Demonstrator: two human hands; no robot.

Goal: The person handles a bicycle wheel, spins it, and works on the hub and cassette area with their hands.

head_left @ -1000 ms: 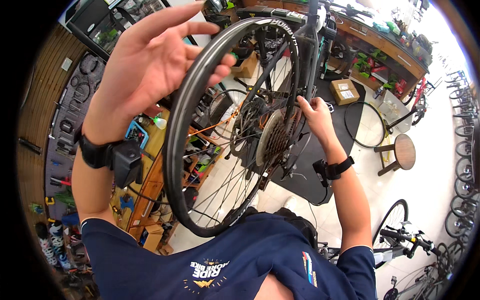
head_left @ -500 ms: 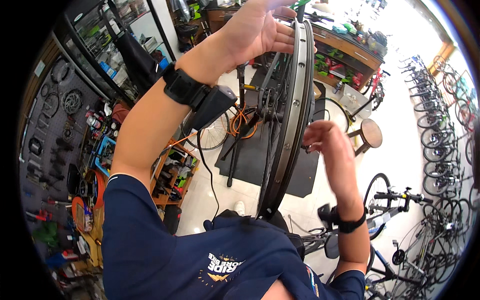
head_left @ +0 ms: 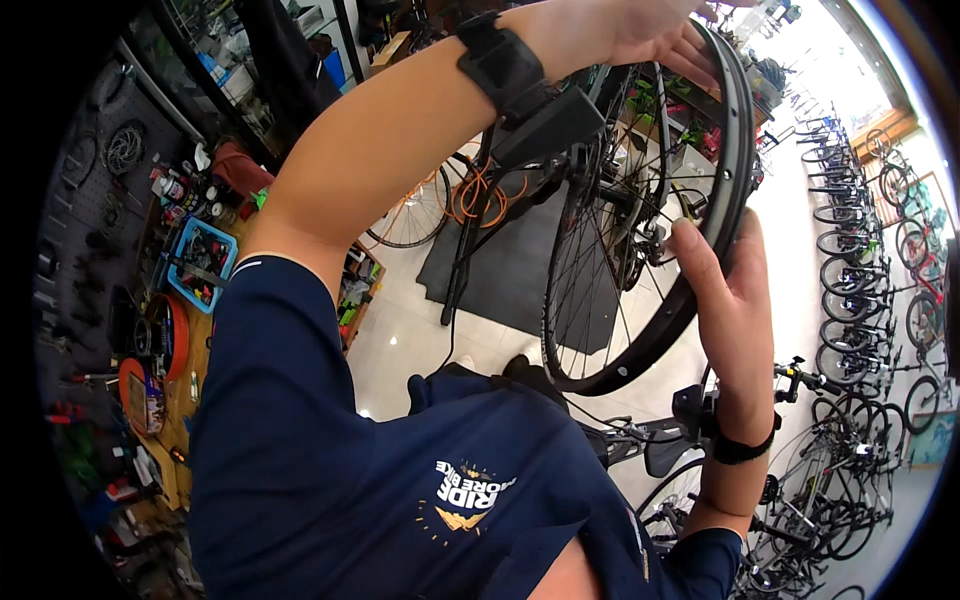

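Observation:
A black bicycle wheel (head_left: pixel 628 370) with thin spokes stands upright in front of me, tilted so that its spoked side shows. No tyre can be seen on its rim. My left hand (head_left: pixel 655 35) reaches across to the wheel's far upper edge, its fingers against the rim, some partly cut off by the picture's top. On the right side, my right hand (head_left: pixel 738 305) grips the rim, thumb on the inner side and the other fingers largely hidden behind. A black device (head_left: pixel 550 130) is strapped to my left wrist, and a black band (head_left: pixel 745 445) circles the right one.
Beneath the wheel lies a dark mat (head_left: pixel 495 270) on pale tiles. Left of me is a workbench (head_left: pixel 205 345) with a blue tray (head_left: pixel 203 262) of small parts. An orange cable (head_left: pixel 480 195) coils beyond. Rows of bicycles (head_left: pixel 850 290) line the right side.
My right hand, apart from the rim before, now grips it. The wheel has turned to show its spokes, and my left hand has moved right with its upper edge. My view has shifted too.

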